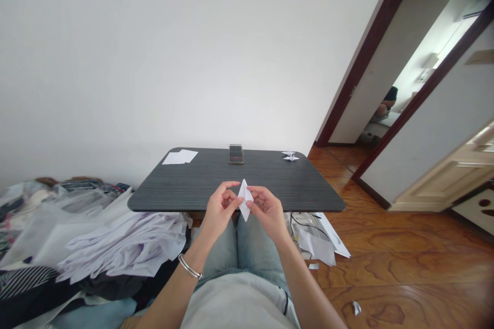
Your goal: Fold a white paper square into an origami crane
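Observation:
A small white folded paper piece [245, 199], pointed at top and bottom, is held upright between both hands just in front of the near edge of a dark table [216, 185]. My left hand [221, 209] pinches its left side with the fingers curled; a silver bangle circles that wrist. My right hand [266, 209] pinches the right side. Both hands hover above my lap in light jeans.
On the table lie white paper sheets [179, 157] at the far left, a small phone-like object [235, 154] at the far middle, and folded paper cranes [290, 156] at the far right. Clothes and plastic bags [96, 236] pile at left. Paper scraps [320, 241] lie on the wooden floor.

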Tool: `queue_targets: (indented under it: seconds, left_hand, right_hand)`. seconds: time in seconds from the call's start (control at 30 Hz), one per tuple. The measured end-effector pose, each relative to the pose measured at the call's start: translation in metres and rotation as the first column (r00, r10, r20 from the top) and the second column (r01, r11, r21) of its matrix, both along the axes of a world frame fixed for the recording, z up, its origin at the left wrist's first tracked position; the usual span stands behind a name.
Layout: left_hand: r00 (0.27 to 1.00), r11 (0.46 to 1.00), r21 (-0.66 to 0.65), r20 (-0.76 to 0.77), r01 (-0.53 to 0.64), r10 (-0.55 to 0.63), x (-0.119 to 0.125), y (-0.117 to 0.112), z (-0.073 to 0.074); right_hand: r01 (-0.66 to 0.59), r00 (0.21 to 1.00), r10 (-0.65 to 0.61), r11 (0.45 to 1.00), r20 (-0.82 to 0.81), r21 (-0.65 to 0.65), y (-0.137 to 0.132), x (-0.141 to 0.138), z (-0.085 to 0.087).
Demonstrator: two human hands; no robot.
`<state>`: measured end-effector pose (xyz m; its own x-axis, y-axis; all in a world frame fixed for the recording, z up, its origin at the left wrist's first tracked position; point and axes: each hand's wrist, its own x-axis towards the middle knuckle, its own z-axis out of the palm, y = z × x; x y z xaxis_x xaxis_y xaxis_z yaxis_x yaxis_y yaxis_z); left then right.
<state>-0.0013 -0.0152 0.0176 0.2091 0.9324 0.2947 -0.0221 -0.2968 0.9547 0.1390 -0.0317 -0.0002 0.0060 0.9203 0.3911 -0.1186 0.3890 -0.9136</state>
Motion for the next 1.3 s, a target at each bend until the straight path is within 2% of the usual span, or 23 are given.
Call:
queue_targets:
  seconds: [0.1,0.2,0.33,0.5,0.63,0.8,0.93,1.07,1.17,1.3]
  left_hand:
    - [0.995,0.994,0.089,-0.08,-0.059,0.066,0.0,-0.001,-0.004]
    - [0.965,0.964,0.251,-0.216,-0.089,0.146,0.0,-0.001,-0.009]
    - [0.923,0.927,0.351,-0.298,-0.132,0.244,0.003,-0.002,-0.013]
    - [0.821,0.834,0.535,-0.41,-0.135,0.396,0.004,-0.004,-0.017]
    - [0.792,0.826,0.552,-0.452,-0.112,0.41,0.005,-0.004,-0.022]
    - [0.807,0.828,0.543,-0.421,-0.142,0.414,0.004,-0.004,-0.024]
    - [0.822,0.857,0.477,-0.397,-0.194,0.408,0.004,-0.006,-0.019]
    - [0.901,0.932,0.284,-0.303,-0.226,0.311,0.004,-0.006,-0.014]
    - [0.981,0.984,0.099,-0.107,-0.15,0.161,0.006,-0.002,-0.013]
    - [0.985,0.995,-0.101,0.169,-0.005,0.022,0.006,0.007,-0.018]
  right_hand:
    - [0.028,1.0,-0.028,1.0,0.003,-0.002,0.001,-0.001,-0.002]
    - [0.12,0.993,-0.12,0.993,0.005,-0.004,0.002,-0.002,-0.003]
    - [0.235,0.972,-0.234,0.972,0.033,-0.007,0.002,-0.005,-0.005]
    - [0.355,0.931,-0.353,0.935,0.095,-0.004,0.0,-0.008,-0.011]
    - [0.361,0.926,-0.358,0.933,0.118,-0.003,-0.001,-0.009,-0.014]
    - [0.355,0.931,-0.35,0.934,0.099,-0.044,0.001,-0.01,-0.017]
    - [0.321,0.946,-0.318,0.944,0.057,-0.069,0.003,-0.01,-0.016]
    - [0.313,0.95,-0.311,0.945,0.04,-0.09,0.005,-0.007,-0.013]
    - [0.265,0.963,-0.269,0.958,-0.03,-0.111,0.007,-0.005,-0.012]
    - [0.099,0.976,-0.128,0.982,-0.177,-0.162,0.012,-0.005,-0.014]
